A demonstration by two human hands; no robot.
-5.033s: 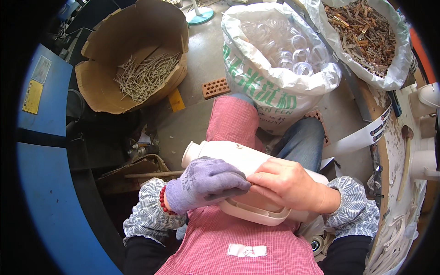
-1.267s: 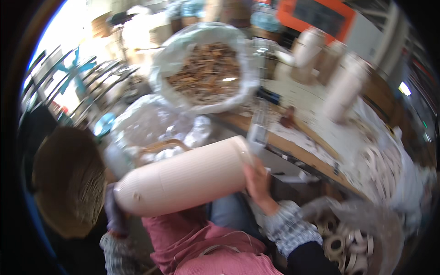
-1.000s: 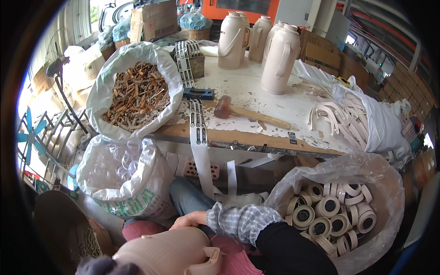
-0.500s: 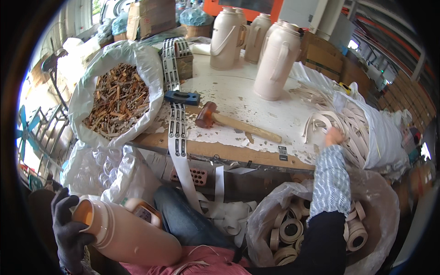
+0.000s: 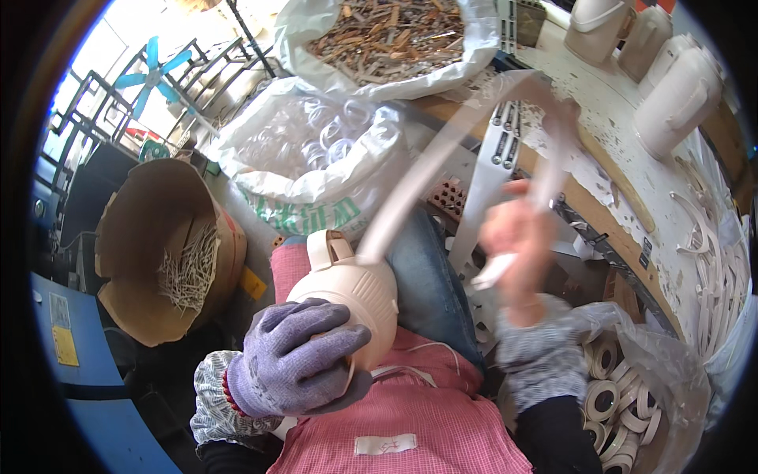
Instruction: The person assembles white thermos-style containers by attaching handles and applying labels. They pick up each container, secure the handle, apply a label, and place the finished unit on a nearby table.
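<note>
A cream plastic thermos jug body lies across my lap with its handle side up. My left hand, in a purple-grey knitted glove, is closed over its near end; the palm and the mouth under it are hidden. My bare right hand, blurred by motion, is closed on a long cream strap. From the hand the strap rises in a high loop and comes down towards the jug beside its handle. A short pale end sticks out below the fingers. Whether the strap touches the jug I cannot tell.
Ahead are a sack of small brownish pieces and a sack of clear rings. A cardboard bin holding thin sticks stands left. Cream rings fill a bag at lower right. The worktable bears a mallet, jugs and straps.
My view has swung left and down. My right hand has come from the strap pile on the table with a strap. The jug has moved onto the middle of my lap, turned with my left hand.
</note>
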